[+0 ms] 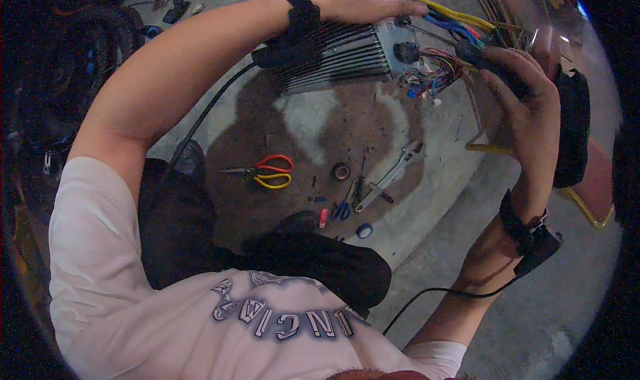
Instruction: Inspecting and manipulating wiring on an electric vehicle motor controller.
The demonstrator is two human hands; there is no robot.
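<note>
At the top lies a finned metal controller box (350, 59), with thick yellow cables (443, 10), blue cables (448, 27) and a bundle of thin wires with small plugs (430, 80) at its right end. My left hand (350, 1) lies over the box's far edge, thumb stretched toward the cable end; its other fingers are mostly cut off by the frame. From the right, my right hand (523, 80) closes around the dark handle of a screwdriver (433, 35). Its thin shaft points at the box's cable end; the tip's contact is unclear.
On the stained floor before me lie red-and-yellow-handled scissors (270, 172), a tape roll (341, 171), an adjustable wrench (393, 177), blue-handled scissors (343, 207) and a blue tape roll (364, 231). Black cables run from both wrist straps. A padded reddish panel (590, 187) stands right.
</note>
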